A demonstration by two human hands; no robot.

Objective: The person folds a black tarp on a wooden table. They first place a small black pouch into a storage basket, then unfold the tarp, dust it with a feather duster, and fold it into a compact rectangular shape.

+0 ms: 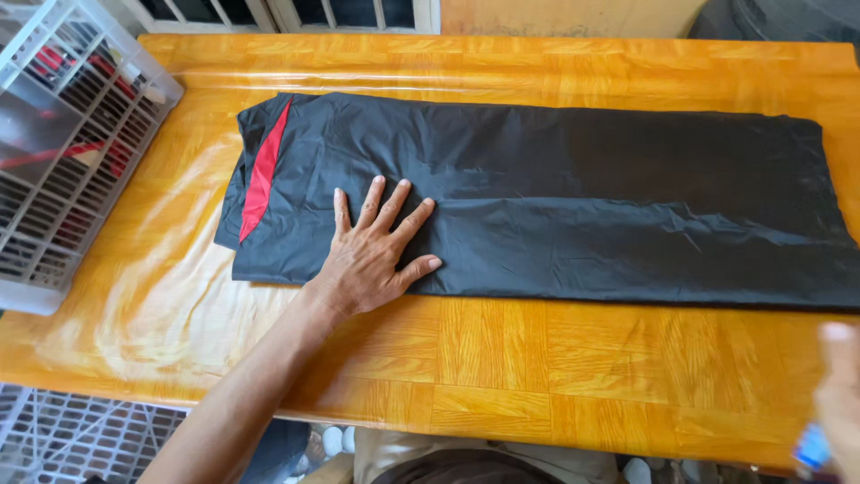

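Observation:
A black garment [573, 193] with a red stripe [262, 170] near its left end lies folded into a long rectangle across the glossy wooden table [502, 358]. My left hand [372, 251] rests flat on the garment's near-left part, fingers spread, palm down at its front edge. My right hand [840, 394] shows only partly at the lower right corner, blurred, off the garment and above the table's front edge. A small blue thing shows beside it; whether the hand holds it is unclear.
A white plastic lattice crate [67, 134] with red and dark items inside stands at the table's left end. A white grid rack [72, 435] sits below the table at lower left. A window frame [296, 13] runs behind the table.

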